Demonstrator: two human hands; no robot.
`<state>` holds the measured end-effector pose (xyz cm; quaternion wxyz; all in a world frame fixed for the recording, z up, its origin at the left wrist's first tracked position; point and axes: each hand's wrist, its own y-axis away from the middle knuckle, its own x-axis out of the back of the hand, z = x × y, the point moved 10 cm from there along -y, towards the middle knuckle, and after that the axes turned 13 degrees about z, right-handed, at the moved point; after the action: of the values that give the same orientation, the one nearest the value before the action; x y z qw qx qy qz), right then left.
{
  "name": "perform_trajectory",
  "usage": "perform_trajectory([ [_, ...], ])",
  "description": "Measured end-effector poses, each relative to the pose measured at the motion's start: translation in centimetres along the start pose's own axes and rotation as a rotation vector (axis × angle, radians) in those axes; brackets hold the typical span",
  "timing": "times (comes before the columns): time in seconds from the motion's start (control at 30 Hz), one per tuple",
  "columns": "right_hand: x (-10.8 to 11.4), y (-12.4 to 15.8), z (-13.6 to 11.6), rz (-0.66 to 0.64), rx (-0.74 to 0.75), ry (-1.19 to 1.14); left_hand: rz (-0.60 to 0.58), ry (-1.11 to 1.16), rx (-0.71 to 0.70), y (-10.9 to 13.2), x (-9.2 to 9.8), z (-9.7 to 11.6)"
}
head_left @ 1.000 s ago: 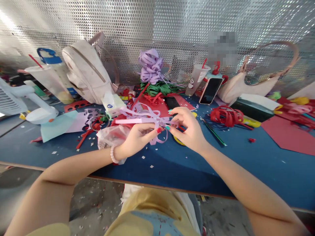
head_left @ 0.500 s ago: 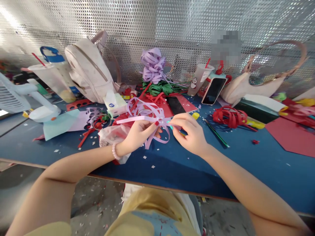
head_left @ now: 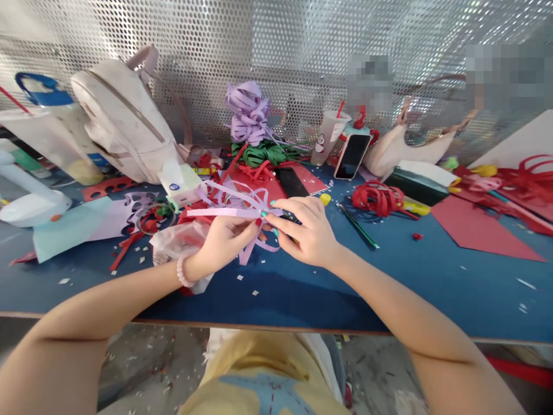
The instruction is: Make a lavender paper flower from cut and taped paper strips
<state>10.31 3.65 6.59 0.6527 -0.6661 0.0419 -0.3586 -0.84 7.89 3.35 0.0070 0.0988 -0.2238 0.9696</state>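
Observation:
Both hands meet over a looped flower of purple paper strips (head_left: 248, 196) held just above the table. My left hand (head_left: 227, 236), with a pink bead bracelet (head_left: 184, 272) on its wrist, is closed and pinches the strips near their joined middle. From the other side my right hand (head_left: 309, 230) is closed too, its fingertips pressing on that same middle. One long flat strip (head_left: 207, 212) sticks out to the left over my left hand. The fingers partly hide the centre where the strips cross.
Behind stand a white backpack (head_left: 125, 121), a purple paper bundle (head_left: 248, 112) and a propped phone (head_left: 353, 155). A tissue pack (head_left: 180, 184) and plastic bag (head_left: 179, 239) lie left. Right are a red strip ball (head_left: 378, 197), green pencil (head_left: 360, 227) and red paper (head_left: 479, 230).
My right hand has come closer to my left, its fingers now over the flower's middle. The view has swung to the right, so the table things appear further left.

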Motion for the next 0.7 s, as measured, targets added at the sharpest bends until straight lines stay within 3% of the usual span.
perform_trajectory([
  [0.1,1.4,-0.4,0.1,0.120,-0.055,-0.073,-0.007,-0.032,-0.074,0.2,-0.1,0.7],
  [0.17,1.6,-0.6,-0.3,0.127,-0.060,-0.119,-0.015,-0.079,-0.172,0.5,-0.3,1.4],
  [0.33,-0.5,-0.7,-1.1,-0.108,-0.096,-0.131,0.041,-0.307,-0.559,1.8,-0.2,4.1],
  [0.43,-1.3,-0.6,-1.0,-0.188,-0.148,-0.168,0.039,-0.369,-0.717,2.8,-0.5,5.0],
  [0.57,-1.5,-0.5,-0.7,-0.214,-0.175,-0.167,0.010,-0.387,-0.761,3.1,-0.9,4.9],
  [0.7,-1.1,-0.4,-0.6,-0.156,-0.151,-0.091,0.019,-0.446,-0.801,3.1,-1.0,4.7],
])
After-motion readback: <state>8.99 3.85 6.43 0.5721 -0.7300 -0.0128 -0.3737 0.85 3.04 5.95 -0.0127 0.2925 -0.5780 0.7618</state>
